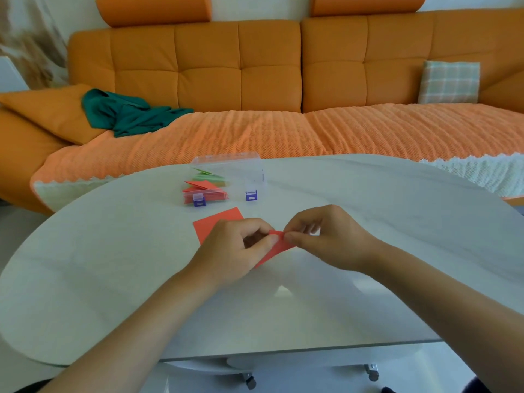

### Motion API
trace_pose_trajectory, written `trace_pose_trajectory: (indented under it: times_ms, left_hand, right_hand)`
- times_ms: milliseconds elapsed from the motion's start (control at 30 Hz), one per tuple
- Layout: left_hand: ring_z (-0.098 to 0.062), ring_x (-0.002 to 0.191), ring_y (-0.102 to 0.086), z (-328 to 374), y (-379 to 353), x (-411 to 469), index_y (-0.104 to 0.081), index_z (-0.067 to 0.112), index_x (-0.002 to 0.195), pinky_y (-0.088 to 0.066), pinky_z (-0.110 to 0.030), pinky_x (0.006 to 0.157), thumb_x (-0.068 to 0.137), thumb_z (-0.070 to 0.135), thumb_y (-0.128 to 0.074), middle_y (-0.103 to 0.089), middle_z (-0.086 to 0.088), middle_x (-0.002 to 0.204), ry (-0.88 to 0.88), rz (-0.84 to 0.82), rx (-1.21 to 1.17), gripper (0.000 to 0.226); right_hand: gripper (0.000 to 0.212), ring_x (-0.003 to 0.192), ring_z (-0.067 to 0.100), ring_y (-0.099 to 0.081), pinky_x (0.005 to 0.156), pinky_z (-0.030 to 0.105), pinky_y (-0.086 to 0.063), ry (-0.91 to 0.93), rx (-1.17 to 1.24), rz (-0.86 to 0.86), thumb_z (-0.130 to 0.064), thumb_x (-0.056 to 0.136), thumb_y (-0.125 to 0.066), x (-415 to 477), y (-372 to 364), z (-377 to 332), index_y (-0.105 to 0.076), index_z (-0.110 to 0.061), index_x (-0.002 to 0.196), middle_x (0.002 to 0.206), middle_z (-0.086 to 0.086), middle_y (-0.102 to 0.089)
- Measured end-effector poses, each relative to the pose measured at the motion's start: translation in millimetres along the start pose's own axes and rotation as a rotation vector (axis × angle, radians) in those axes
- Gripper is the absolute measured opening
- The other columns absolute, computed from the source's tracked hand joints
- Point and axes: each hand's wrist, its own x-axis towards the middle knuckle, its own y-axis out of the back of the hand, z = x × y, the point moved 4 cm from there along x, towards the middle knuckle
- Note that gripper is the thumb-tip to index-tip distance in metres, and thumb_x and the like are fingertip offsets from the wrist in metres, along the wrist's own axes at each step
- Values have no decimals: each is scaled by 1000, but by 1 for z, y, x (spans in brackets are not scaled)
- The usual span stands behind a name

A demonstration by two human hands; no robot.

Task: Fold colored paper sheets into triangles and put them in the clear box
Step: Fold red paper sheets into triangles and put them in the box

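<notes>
A red paper sheet [276,246] is pinched between both hands just above the white table [368,222]. My left hand [235,248] grips its left side and my right hand [326,236] holds its top corner with fingertips. Much of the sheet is hidden by my fingers. A flat red sheet [218,224] lies on the table, partly under my left hand. Behind it stands the clear box [241,171] with purple latches, its lid raised. Folded red triangles [204,190] and green triangles [207,174] lie inside.
An orange sofa [241,75] with a knitted orange throw runs behind the table. A green cloth [127,114] and a checked cushion [449,82] lie on it. The table's front edge is close to me, with castor wheels [251,381] below.
</notes>
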Motion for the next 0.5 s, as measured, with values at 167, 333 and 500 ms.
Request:
trace_pose_trajectory:
  times_ms: [167, 333, 500]
  left_hand:
    - [-18, 75, -73, 1, -1, 0, -75, 18, 83, -60, -46, 81, 92, 14, -68, -75, 1, 77, 171, -35, -194, 12]
    - [-17, 71, -75, 6, -1, -1, -76, 14, 80, -61, -45, 80, 96, 13, -63, -76, 1, 74, 231, -29, -200, 20]
    - [-11, 71, -74, 9, -2, -3, -78, 17, 77, -61, -33, 76, 91, 10, -68, -76, 6, 72, 190, 3, -166, 18]
  right_hand:
    - [12, 76, 9, -67, 73, 21, -54, -50, 191, 16, -16, 90, -71, -1, 3, -7, -77, -23, 82, 79, -10, -74]
    - [17, 70, 2, -65, 65, 14, -48, -94, 139, 6, -15, 89, -67, -3, -2, -8, -75, -25, 77, 76, -12, -73]
    - [15, 70, 4, -66, 66, 18, -51, -110, 140, 67, -17, 85, -67, -5, -8, -12, -75, -24, 74, 75, -12, -73]
